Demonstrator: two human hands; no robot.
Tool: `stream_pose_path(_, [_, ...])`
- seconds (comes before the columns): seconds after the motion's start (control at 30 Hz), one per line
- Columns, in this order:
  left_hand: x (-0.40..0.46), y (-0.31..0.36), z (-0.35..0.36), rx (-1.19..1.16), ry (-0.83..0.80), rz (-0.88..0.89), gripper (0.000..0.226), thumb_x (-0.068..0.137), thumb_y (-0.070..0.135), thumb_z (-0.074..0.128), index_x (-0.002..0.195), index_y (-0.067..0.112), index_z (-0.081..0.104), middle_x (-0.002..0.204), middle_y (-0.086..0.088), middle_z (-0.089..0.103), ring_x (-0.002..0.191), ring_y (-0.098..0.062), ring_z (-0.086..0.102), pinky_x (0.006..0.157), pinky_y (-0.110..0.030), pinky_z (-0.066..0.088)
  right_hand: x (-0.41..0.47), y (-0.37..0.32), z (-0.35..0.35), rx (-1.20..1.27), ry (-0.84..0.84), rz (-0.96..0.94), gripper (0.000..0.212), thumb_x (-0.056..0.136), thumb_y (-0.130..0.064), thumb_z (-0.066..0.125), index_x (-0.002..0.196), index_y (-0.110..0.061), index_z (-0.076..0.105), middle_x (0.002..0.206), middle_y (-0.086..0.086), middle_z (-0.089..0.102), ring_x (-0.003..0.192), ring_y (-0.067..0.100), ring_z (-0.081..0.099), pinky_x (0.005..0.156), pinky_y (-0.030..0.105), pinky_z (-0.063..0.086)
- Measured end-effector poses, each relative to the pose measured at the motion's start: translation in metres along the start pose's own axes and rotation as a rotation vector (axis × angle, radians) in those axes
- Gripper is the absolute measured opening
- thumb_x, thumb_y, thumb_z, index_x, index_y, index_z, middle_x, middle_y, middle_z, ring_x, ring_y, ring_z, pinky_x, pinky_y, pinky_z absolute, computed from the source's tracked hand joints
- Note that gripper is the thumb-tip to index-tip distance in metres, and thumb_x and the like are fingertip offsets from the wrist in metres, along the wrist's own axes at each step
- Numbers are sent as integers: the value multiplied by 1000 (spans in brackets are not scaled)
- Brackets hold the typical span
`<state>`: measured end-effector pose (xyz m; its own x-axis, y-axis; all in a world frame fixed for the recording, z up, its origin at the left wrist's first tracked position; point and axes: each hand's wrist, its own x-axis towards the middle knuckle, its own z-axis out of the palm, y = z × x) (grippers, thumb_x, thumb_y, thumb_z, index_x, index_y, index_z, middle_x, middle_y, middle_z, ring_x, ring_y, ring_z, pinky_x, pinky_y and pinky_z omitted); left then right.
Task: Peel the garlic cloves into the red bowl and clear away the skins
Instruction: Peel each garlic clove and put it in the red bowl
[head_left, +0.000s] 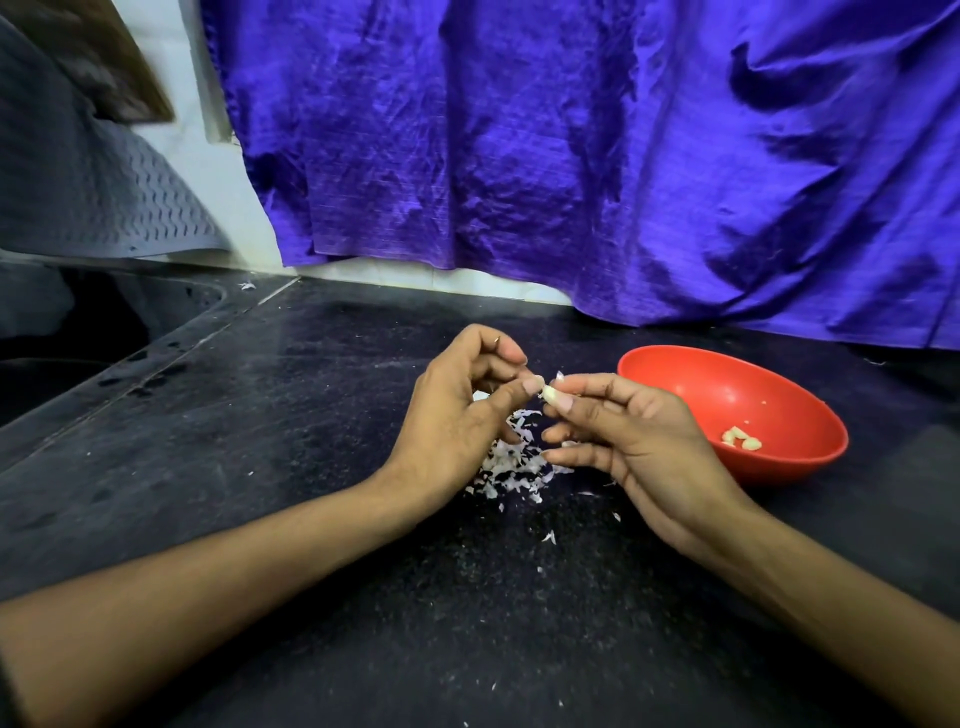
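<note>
A big purple cloth (597, 156) hangs down behind a dark stone counter (311, 467). A grey mat with a bumpy pattern (104, 197) hangs at the far left, above a dark sink (78, 338).

A red bowl (691, 395) sits on the counter, just beside the right hand. A few peeled cloves (742, 438) lie inside it, near its right side.

The left hand (457, 415) and the right hand (639, 441) meet in the middle, above the counter. Between them is one garlic clove (550, 391). The left hand pinches it with its thumb and first finger, and its other fingers are curled. The right hand pinches the other end with its thumb and first finger, and its other fingers reach out loosely toward the left hand.

A pile of white skins (511, 462) lies on the counter right under the hands. Small bits of skin (549, 537) are scattered near the pile. One more scrap (247, 285) lies far back by the sink.
</note>
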<state>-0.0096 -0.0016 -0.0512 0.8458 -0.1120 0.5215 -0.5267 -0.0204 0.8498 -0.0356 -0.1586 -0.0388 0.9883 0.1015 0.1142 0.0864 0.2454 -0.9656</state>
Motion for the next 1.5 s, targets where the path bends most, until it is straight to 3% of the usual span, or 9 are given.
stream_pose_path(0.27, [2,4,1,-175,-8,-121,31,78,-5,73,95,9,51,75,-3,67,62,-12,60,49,-24,53,1,2,-2,-63,-3,-52,25,70,-8,68,95,-3,68,78,10,69,64,14,66,55,23,57])
stream_pose_path(0.73, [5,4,-2,-177,-93,-132,46,80,-15,65,90,15,31,73,-6,60,61,-15,50,47,-24,48,1,4,-2,-55,-1,-39,23,67,-9,68,89,-1,69,79,12,72,65,16,68,57,24,58])
stream_pose_path(1.07, [2,3,1,-177,-41,-142,45,78,-7,72,101,14,38,76,-6,63,62,-18,54,48,-25,52,3,3,-4,-113,8,-92,22,68,-9,68,89,-3,68,75,7,71,65,15,68,56,23,57])
stream_pose_path(1.27, [2,6,0,-181,-32,-180,49,75,-10,73,95,15,35,73,-7,65,57,-19,54,46,-22,49,2,4,-4,-143,-3,-108,21,67,-8,70,87,-4,69,74,7,71,65,15,68,58,23,57])
stream_pose_path(1.5, [0,0,2,-95,-5,-132,56,74,-13,71,84,18,26,71,-6,62,61,-27,51,50,-34,50,1,7,-1,-127,18,-120,21,64,-8,71,84,-5,71,75,15,72,64,18,69,60,22,57])
